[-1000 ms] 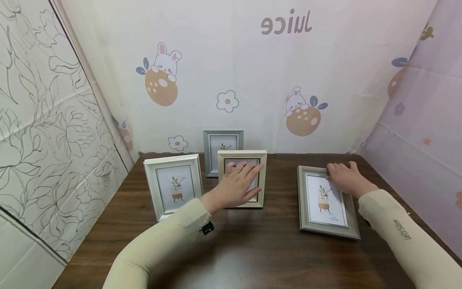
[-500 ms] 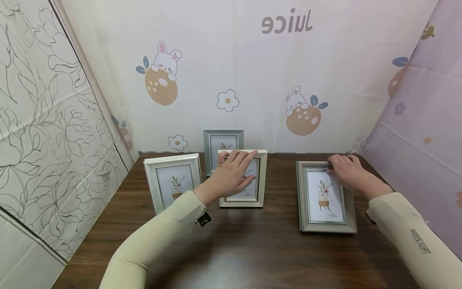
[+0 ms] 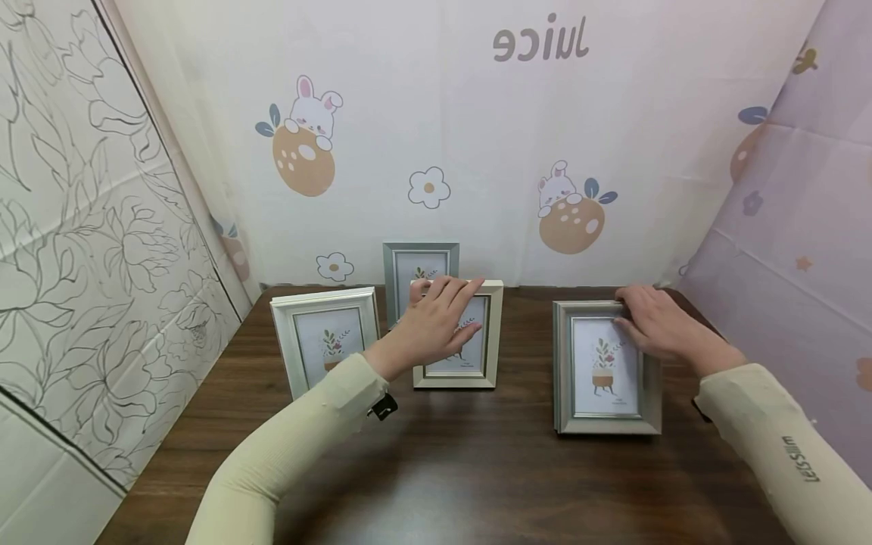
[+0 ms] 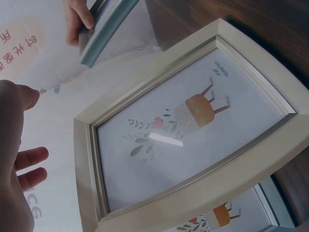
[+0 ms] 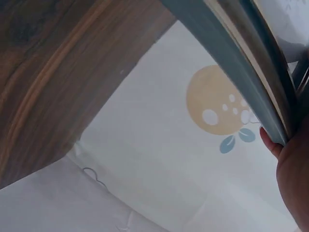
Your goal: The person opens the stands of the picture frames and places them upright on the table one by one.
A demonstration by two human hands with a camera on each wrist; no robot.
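Observation:
Several picture frames with plant prints stand on the dark wooden table. My right hand [image 3: 659, 322] grips a grey-champagne picture frame [image 3: 605, 371] by its upper right corner, thumb in front and fingers over the top edge. That frame is nearly upright, its layered side edge [image 5: 241, 63] showing in the right wrist view. My left hand [image 3: 432, 329] is at the upper part of a cream picture frame [image 3: 492, 341], fingers extended. In the left wrist view its fingertips [image 4: 33, 157] are apart from the cream frame. A white picture frame [image 3: 330, 341] stands on the left, partly behind my left forearm.
A grey-blue picture frame [image 3: 421, 261] stands behind the cream one, partly hidden by it. Printed wall cloth [image 3: 497, 151] rises at the table's back edge, with more cloth along the right side. A flower-patterned panel [image 3: 123, 227] borders the left.
The grey-champagne frame has tipped up from leaning back and shifted slightly left in my right hand. My left hand has moved up and left along the cream frame.

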